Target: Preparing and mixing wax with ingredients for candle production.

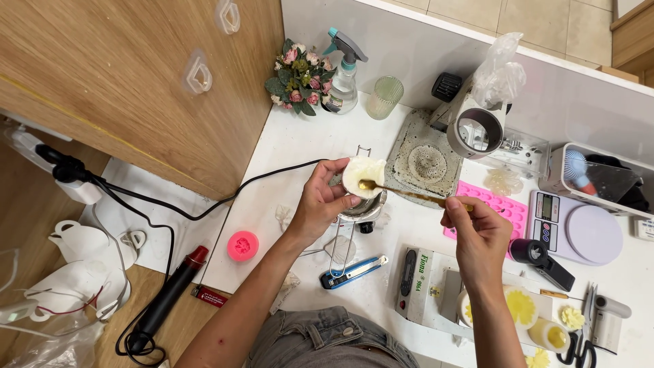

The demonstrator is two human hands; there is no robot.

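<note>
My left hand (pixel 320 201) holds a small white cup-shaped mould (pixel 362 174) tilted above a small metal pot (pixel 364 208) on the white worktop. My right hand (pixel 471 221) grips the end of a long thin spoon (pixel 409 193), whose tip rests inside the white mould. The spoon's shaft is smeared with brownish residue. The pot sits on a wire stand with handles that reach toward me.
Nearby lie a pink silicone mould tray (pixel 507 204), a digital scale (pixel 575 228), a grey stone slab (pixel 422 162), a spray bottle (pixel 343 75), a ribbed glass (pixel 384 97), a small flower bunch (pixel 300 78), a round pink mould (pixel 243 245), a blue-white thermometer (pixel 353 271) and a heat gun (pixel 170 293).
</note>
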